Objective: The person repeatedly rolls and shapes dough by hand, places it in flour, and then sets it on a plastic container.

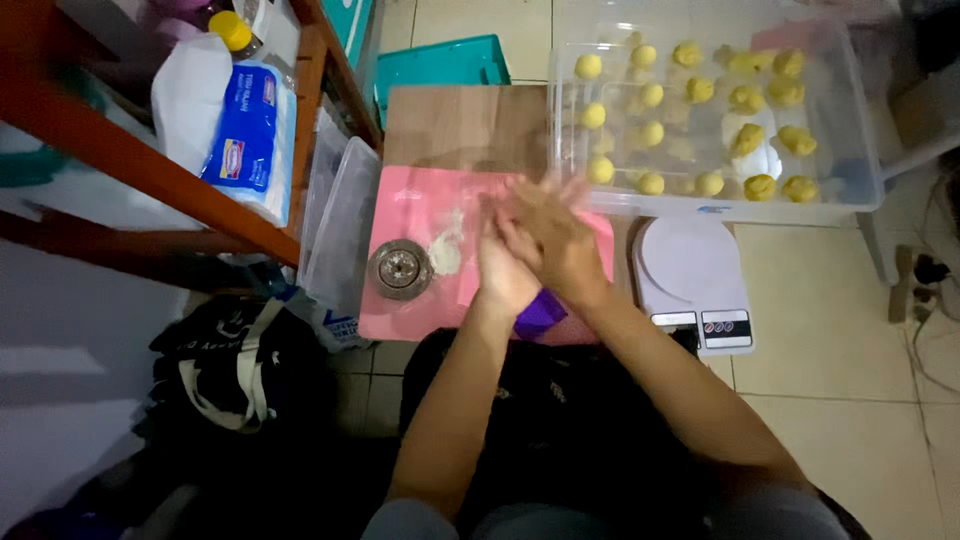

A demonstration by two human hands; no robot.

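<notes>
My left hand (500, 268) and my right hand (552, 238) are pressed palm to palm above a pink mat (415, 205) on a wooden board (465, 125). The right hand lies on top, its fingers blurred. Whatever sits between the palms is hidden. A round metal mould (400, 269) rests on the mat left of my hands, beside a small heap of white flour (446, 252). A purple object (540, 312) shows under my wrists.
A clear plastic tub (860, 150) holding several yellow dough balls (651, 134) stands at the back right. A white kitchen scale (692, 275) sits right of the mat. An empty clear container (340, 225), a wooden shelf (150, 160) and a dark bag (235, 360) are on the left.
</notes>
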